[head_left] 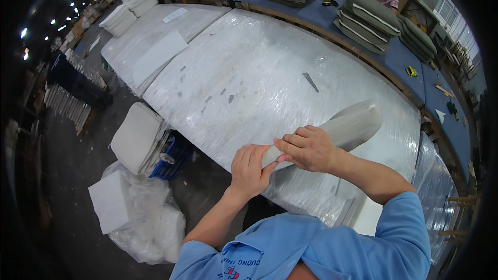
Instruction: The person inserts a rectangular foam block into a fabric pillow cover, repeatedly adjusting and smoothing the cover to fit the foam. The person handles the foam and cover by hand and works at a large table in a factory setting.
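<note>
A grey-beige fabric cushion, folded or bent into a long roll, slants over the near right part of the plastic-wrapped table. My left hand grips its narrow near end, thumb toward the other hand. Right beside it, my right hand is closed over the same end from above, and the two thumbs almost meet. The wider far end extends to the right past my right hand. What lies inside the fold is hidden.
Dark scraps are scattered on the wrapped table. Behind it, a blue-topped bench bears stacks of grey cushions. A blue crate, beige pads and a plastic bag of white foam stand at left. Other people are farther off.
</note>
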Motion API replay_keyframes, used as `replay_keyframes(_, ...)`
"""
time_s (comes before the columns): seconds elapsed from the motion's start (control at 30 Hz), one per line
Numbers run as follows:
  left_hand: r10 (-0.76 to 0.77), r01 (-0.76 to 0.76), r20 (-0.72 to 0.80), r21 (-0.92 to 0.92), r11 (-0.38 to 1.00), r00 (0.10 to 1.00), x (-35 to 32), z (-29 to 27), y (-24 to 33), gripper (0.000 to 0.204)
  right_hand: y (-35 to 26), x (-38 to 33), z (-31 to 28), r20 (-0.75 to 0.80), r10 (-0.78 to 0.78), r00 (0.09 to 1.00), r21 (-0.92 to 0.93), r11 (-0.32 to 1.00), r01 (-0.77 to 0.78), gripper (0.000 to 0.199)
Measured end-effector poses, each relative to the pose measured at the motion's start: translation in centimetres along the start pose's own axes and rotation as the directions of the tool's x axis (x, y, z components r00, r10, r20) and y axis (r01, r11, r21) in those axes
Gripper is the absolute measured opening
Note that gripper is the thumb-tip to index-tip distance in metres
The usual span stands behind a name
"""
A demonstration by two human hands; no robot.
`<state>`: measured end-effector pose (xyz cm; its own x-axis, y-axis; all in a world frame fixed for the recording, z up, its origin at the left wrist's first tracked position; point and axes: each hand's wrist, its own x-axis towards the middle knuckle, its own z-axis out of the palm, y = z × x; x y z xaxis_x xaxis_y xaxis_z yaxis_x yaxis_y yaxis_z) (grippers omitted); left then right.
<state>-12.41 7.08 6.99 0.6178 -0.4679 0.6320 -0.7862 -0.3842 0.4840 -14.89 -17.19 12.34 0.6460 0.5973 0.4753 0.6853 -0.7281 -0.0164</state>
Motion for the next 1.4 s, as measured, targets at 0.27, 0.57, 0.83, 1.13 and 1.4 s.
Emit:
replay_keyframes(0.27, 0.047, -0.042, 0.030, -0.145, 0.989, 0.998, -0.2, -0.2, -0.3, 0.045, -1.3, -0.6, 0.0, -0.026, 0.022, 0.999, 0.028, 0.999, -0.022, 0.037)
replay_keyframes(0.57, -0.109, 0.146, 0.117, -0.390, 0.909, 0.987, -0.6, -0.4, -0.7, 0.042, -2.0, -0.8, -0.3, -0.016, 0.060, 0.998, 0.068, 0.996, -0.059, 0.032)
replay_keyframes(0.83, -0.052, 0.103, 0.161, -0.324, 0.940, 0.986, -0.2, -1.6, -0.1, 0.042, -3.0, -0.8, -0.5, 0.056, 0.114, 0.992, 0.115, 0.986, -0.120, 0.029)
replay_keyframes(1.13, -0.065, 0.180, 0.399, -0.259, 0.949, 0.915, 1.5, -3.3, -0.1, 0.045, -2.4, -0.1, -0.5, 0.119, 0.126, 0.985, 0.126, 0.982, -0.141, 0.024)
replay_keyframes(1.4, 0.050, -0.043, 0.086, -0.078, 0.996, 0.995, -0.4, -0.7, 2.1, 0.034, -3.0, -0.5, -1.2, 0.196, 0.173, 0.965, 0.169, 0.964, -0.207, 0.028)
